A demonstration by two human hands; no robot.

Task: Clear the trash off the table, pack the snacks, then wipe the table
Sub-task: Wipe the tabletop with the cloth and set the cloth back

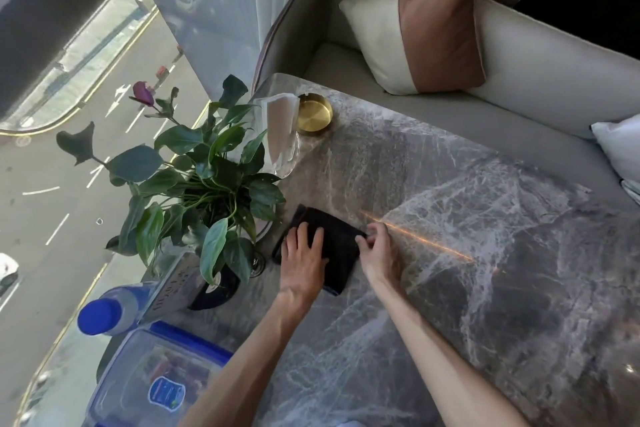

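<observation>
Left hand (304, 262) flat, pinning black cloth (334, 246) to table (485, 253); right hand (379, 251) pinches cloth edge, likely folding it for wiping.

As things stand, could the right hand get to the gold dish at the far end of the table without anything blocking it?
Probably yes. The right hand pinches the dark cloth's edge, and bare marble table runs from it to the gold dish. Only the clear napkin holder stands beside the dish, on its left.
</observation>
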